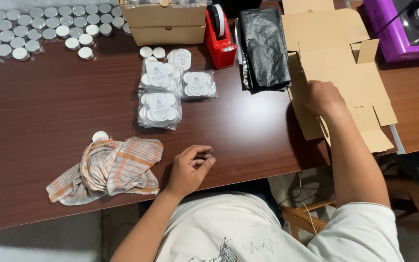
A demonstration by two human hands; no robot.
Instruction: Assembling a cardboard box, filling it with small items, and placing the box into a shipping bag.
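The flat cardboard box blank (338, 68) is lain on the right part of the dark wooden table (49, 111), with its lower flaps overhanging the near edge. It is pressed at its left edge by the right hand (322, 97), knuckles up, fingers curled under; whether the edge is actually pinched cannot be told.

Just left of that hand, a folded stack of black plastic bags (264, 48) is laid, touching the blank's left side. Further left of the bags, a red tape dispenser (220, 36) is stood upright, and beside it two closed cardboard boxes (163, 22) are stacked. Beyond the blank, at the far right corner, part of a purple machine (398, 29) is seen.

The left hand (190, 167) is rested on the table near the front edge, fingers loosely curled, nothing gripped. Just left of it, a crumpled orange-and-white checked cloth (107, 170) is lain, with one loose tealight candle (100, 136) touching its far edge. Ahead of the left hand, clear packets of tealights with round white labels (160, 104) are grouped, some overlapping. Well beyond, at the far left corner, rows of unpacked tealights in metal cups (30, 29) are spread.
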